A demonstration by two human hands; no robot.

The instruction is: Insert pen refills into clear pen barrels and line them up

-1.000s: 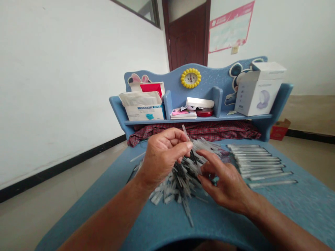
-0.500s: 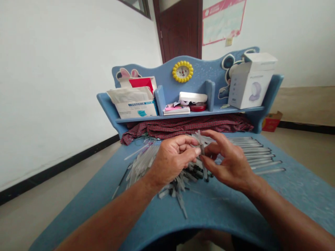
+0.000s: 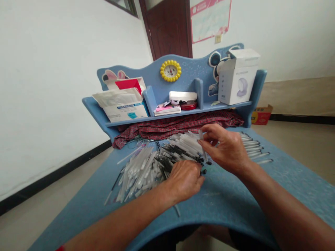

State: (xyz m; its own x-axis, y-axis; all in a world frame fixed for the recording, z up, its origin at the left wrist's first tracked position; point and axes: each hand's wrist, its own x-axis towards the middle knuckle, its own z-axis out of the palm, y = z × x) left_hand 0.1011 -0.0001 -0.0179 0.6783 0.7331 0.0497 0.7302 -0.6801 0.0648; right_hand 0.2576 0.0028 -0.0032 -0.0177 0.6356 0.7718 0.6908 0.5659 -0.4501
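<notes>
Between the thumb and fingers of my right hand [image 3: 226, 148] is a clear pen barrel [image 3: 201, 136], held upright above the pile. My left hand [image 3: 186, 179] is lower, with its fingers curled at the black-tipped pen refills [image 3: 180, 153]; what those fingers hold is hidden. Left of this hand lies a heap of translucent pen barrels [image 3: 138, 170]. Behind the refills more whitish translucent tubes [image 3: 184, 143] are piled. To the right of my right hand, several pens [image 3: 255, 148] with dark ends lie side by side in a row.
The blue table [image 3: 225, 202] has a curved front edge. At its back a blue shelf [image 3: 154, 116] bears an open mask box [image 3: 128, 108], papers [image 3: 167, 109], a red round case [image 3: 188, 105] and a white carton [image 3: 238, 80]. A checked cloth [image 3: 180, 127] is bunched beneath.
My left hand has come away from the barrel and dropped toward the refills nearer me. The right hand keeps the barrel up. The camera view has turned slightly right.
</notes>
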